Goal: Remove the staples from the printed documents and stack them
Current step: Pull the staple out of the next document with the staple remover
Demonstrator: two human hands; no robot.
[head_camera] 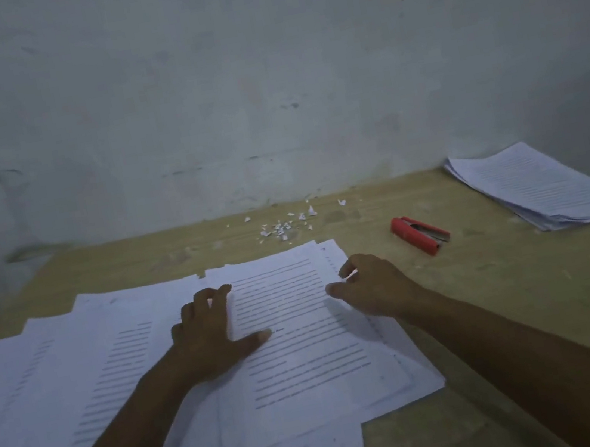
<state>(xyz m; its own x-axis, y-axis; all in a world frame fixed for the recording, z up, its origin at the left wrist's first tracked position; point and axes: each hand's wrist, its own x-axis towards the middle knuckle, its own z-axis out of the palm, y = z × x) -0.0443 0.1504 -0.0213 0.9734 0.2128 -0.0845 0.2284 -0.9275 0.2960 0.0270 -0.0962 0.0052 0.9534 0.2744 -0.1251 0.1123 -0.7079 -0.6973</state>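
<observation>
Near edge: loose sheets [57,383] fan out from near left to centre, overlapping and askew; both bare forearms cross over them.
Top sheet: a printed page [306,343] lies uppermost at centre, under both hands.
Left hand: the left hand [206,333] lies spread wide on the page's left side, thumb stretched onto the print, pressing down and holding nothing.
Right hand: the right hand [372,288] sits at the page's right edge with fingers loosely bent, thumb and forefinger a little apart; whether they pinch the edge, I cannot tell.
Step, as I judge it: squaring or lifting this page for stacking.
Doing it well: keep the left palm flat so the lower sheets do not slide; check the far corners for a staple first; lift one page only.
Red tool: a red tool [420,234], likely the staple remover, lies untouched to the right, near the right hand.
Stack: a tidy stack [554,185] sits far right, well apart.
Scraps: torn paper bits [282,225] lie by the far edge.
Surface: a pale wooden table [497,306], scuffed.
Room: dim light; a bare, marked grey wall [259,72] touching the table's far side.
</observation>
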